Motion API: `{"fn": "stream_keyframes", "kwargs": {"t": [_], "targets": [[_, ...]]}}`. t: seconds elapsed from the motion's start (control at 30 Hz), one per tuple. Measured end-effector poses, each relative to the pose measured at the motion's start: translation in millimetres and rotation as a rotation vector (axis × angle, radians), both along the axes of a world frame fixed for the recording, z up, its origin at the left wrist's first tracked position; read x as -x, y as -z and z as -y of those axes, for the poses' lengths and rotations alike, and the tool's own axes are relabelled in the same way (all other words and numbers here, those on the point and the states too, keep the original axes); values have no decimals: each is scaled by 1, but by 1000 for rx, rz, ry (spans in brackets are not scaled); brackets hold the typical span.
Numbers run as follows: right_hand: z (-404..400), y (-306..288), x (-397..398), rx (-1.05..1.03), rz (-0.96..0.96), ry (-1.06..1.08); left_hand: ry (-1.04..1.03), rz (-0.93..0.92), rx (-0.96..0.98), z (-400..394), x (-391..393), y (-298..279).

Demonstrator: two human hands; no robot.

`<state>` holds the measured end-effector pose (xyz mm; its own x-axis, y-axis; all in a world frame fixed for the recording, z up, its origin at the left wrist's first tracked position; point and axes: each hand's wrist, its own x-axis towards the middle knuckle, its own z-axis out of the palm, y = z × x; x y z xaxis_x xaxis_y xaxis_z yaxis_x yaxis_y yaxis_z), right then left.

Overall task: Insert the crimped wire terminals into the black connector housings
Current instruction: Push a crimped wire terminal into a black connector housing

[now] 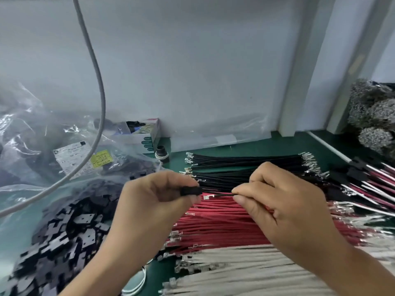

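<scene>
Reference landmark: the red wire bundle [224, 223], which lies across the green bench mat [277, 144].

Nearest the operator, on the near side of the red wire bundle, lies a bundle of white wires [245, 272] with bare crimped terminals at the left ends. To the left of the red bundle, an open clear bag holds loose black connector housings [70, 231] in bulk.

Directly above the red bundle, both hands work in the air. The left hand [149, 201] pinches one black connector housing [190, 191] between thumb and fingertips. The right hand [277, 201] pinches a single dark wire [222, 195] between thumb and forefinger. The crimped terminal [208, 196] on this wire points at the housing and sits just beside its opening, not yet inside. Whether other wires already sit in this housing cannot be determined.

Beyond the red bundle lies a bundle of black wires [245, 165] with terminals at both ends. To the far right of the red bundle lie finished assemblies [367, 178], each a black housing with wires seated.

Progress assessment: a small batch appears complete. The current insertion is at the alignment stage. Judging by the full wire bundles and the bag of housings, most of the work remains.
</scene>
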<state>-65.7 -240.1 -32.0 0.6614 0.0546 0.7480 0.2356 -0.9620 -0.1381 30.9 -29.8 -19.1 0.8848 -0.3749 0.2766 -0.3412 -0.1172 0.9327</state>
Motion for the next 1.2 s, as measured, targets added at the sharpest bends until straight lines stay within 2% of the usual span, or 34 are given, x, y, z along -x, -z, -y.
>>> {"fn": "stream_keyframes", "kwargs": {"t": [0.17,0.4,0.6,0.87,1.03,1.2], "targets": [[8,3,-3,-132,-58,-30,109,-113,2,3,-2,9],[4,8,-3,-225,-110,-88,207,-251,133,1,-1,9],[5,4,-2,-265,-115,-99,206,-223,130,0,-1,6],[-1,2,0,-211,-140,-101,187,-226,131,4,5,3],[-6,4,-2,-250,-225,-64,133,-127,83,4,6,3],[-4,7,-3,-307,-270,-96,142,-152,103,1,6,2]]}}
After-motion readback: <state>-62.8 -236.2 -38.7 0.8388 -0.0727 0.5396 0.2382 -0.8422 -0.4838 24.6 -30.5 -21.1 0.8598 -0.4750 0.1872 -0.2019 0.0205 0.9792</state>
